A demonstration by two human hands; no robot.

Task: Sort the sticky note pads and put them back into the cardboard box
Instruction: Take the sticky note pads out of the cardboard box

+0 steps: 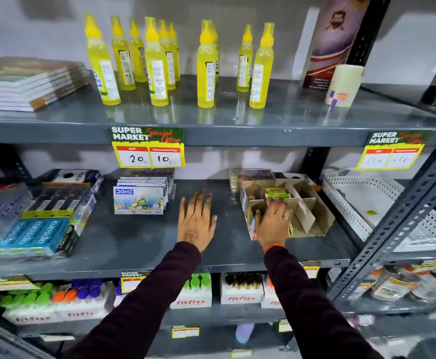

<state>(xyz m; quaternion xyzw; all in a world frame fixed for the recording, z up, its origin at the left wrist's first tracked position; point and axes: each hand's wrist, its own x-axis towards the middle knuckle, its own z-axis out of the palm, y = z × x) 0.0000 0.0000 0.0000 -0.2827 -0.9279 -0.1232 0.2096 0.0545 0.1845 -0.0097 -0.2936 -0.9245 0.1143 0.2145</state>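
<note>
cardboard box: brown, divided | left hand: flat, spread | right hand: grip unclear

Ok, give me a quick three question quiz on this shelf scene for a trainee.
1. True or false: the left hand lies flat on the bare shelf.
2. Which hand is at the cardboard box? A) left B) right C) both
3. Fill in: the sticky note pads stand in the box's ____ compartments, while those on the right are empty.

Key: 1 true; 2 B, the right hand; 3 left.
</note>
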